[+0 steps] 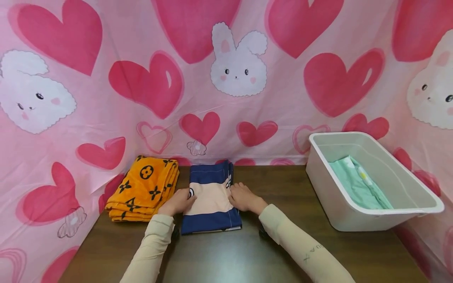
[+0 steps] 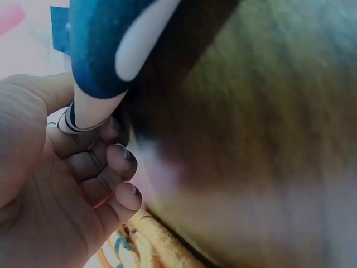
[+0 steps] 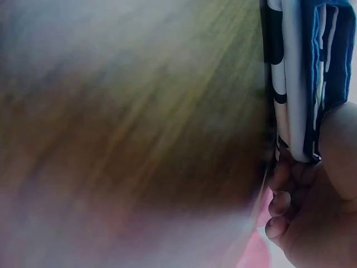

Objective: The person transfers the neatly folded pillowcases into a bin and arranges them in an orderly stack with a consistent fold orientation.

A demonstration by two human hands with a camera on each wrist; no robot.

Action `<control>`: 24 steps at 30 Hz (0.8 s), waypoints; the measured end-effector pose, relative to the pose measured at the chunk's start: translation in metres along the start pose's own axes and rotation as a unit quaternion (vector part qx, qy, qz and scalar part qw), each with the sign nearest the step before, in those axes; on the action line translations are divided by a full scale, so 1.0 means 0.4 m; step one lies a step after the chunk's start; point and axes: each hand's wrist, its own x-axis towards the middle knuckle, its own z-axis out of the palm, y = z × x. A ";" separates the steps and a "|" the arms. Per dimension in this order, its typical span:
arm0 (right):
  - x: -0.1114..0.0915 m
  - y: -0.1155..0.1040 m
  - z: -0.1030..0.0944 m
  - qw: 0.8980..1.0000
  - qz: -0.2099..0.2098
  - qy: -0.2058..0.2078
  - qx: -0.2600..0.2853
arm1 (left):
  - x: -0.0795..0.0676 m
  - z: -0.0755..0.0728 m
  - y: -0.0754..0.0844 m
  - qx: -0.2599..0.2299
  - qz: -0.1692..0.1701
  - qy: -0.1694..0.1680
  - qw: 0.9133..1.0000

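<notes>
A folded navy and pale pink cloth (image 1: 210,196) lies on the table between the two hands. My left hand (image 1: 180,201) grips its left edge, thumb on top; in the left wrist view the fingers (image 2: 122,162) curl beneath the cloth's rounded fold (image 2: 100,78). On the opposite edge my right hand (image 1: 245,197) holds the cloth, with its thumb over the top. The right wrist view shows the stacked layers (image 3: 304,72) of the cloth pinched between thumb and curled fingers (image 3: 279,204).
An orange folded blanket (image 1: 145,188) with black motifs sits just left of the left hand. At the right stands a pale grey plastic bin (image 1: 329,196) holding a folded mint-green cloth (image 1: 357,184). Behind the brown wooden table (image 1: 219,255) hangs a pink heart-and-rabbit curtain (image 1: 283,106).
</notes>
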 end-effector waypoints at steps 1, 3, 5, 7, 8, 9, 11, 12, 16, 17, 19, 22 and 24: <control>0.000 0.000 0.000 1.000 -0.004 0.006 0.001 | -0.001 -0.002 0.001 0.002 0.001 0.002 1.000; 0.000 0.001 -0.001 1.000 -0.011 0.019 0.000 | -0.003 -0.005 0.003 0.001 0.004 0.006 1.000; -0.002 0.001 -0.001 0.999 -0.017 0.034 -0.003 | -0.004 -0.009 0.003 0.000 0.010 0.012 1.000; -0.003 -0.001 -0.001 0.999 -0.022 0.046 -0.010 | -0.009 -0.012 0.006 0.001 0.011 0.017 1.000; -0.004 -0.002 -0.001 0.998 -0.024 0.048 -0.012 | -0.013 -0.013 0.007 0.002 0.010 0.020 1.000; -0.005 -0.004 0.000 0.998 -0.026 0.052 -0.012 | -0.016 -0.013 0.008 0.004 0.009 0.023 1.000; -0.009 -0.004 0.000 0.998 -0.026 0.058 -0.009 | -0.023 -0.015 0.016 0.010 0.004 0.027 1.000; -0.011 -0.005 0.000 0.998 -0.026 0.060 -0.008 | -0.025 -0.016 0.019 0.014 0.002 0.030 0.999; -0.019 -0.004 -0.003 0.998 -0.029 0.064 -0.002 | -0.034 -0.016 0.029 0.028 0.010 0.048 0.998; -0.021 -0.004 -0.005 0.997 -0.031 0.065 -0.001 | -0.035 -0.015 0.030 0.029 0.015 0.054 0.998; -0.024 -0.003 -0.009 0.997 -0.033 0.069 0.004 | -0.036 -0.012 0.032 0.026 0.028 0.064 0.997; -0.030 -0.001 -0.015 0.997 -0.035 0.072 0.015 | -0.038 -0.003 0.032 0.020 0.033 0.068 0.997; -0.034 -0.001 -0.018 0.997 -0.032 0.068 0.015 | -0.040 0.002 0.034 0.019 0.031 0.066 0.997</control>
